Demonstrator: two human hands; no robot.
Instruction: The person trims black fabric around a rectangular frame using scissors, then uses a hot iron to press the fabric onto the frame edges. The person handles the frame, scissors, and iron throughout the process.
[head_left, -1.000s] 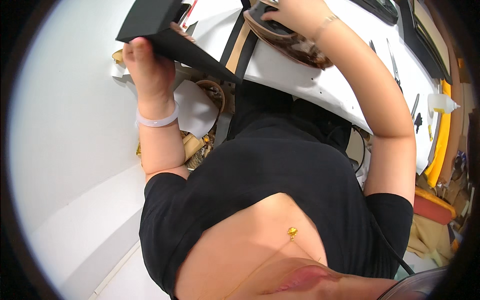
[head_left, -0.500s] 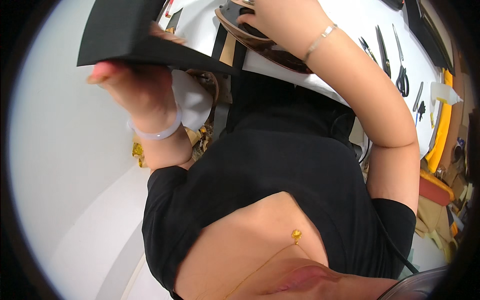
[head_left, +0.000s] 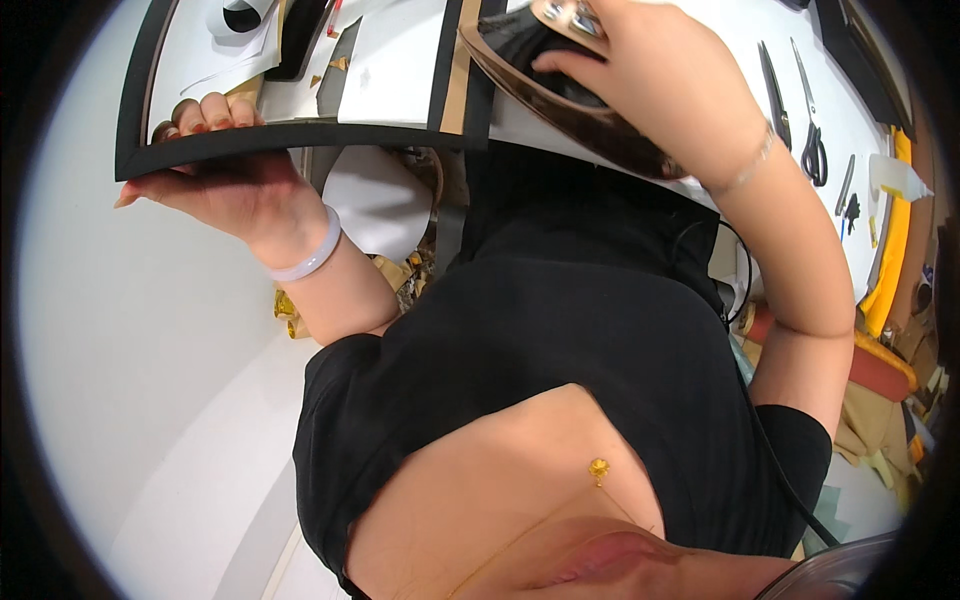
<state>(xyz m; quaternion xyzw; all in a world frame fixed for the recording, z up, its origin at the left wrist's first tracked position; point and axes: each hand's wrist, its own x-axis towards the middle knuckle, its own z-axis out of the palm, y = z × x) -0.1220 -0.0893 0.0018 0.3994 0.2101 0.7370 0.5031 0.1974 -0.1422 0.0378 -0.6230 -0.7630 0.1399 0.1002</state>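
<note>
My left hand (head_left: pixel 235 195) grips a thin black frame-like piece (head_left: pixel 300 140) by its near edge, thumb beneath and fingertips curled over the top. Its open middle reveals the white table behind it, and its far side runs out of view. At the upper middle, a glossy dark brown clothes iron (head_left: pixel 570 105) with a copper-toned rim is tilted on its side. My right hand (head_left: pixel 635 60) is wrapped around its upper part; the top of the iron is cut off by the picture's edge. The iron is just right of the black piece's tan-and-black end strip (head_left: pixel 462 80).
Black-handled scissors (head_left: pixel 813 150), a long dark-bladed tool (head_left: pixel 773 95) and a small knife-like tool (head_left: pixel 846 185) lie on the white table (head_left: pixel 720 40) at right. A clear bottle (head_left: pixel 893 178) stands near its right edge. A paper roll (head_left: pixel 240 18) is at the far left.
The black piece has turned flatter and moved left, so its open middle now shows. My right hand and the iron have shifted right and slightly nearer.
</note>
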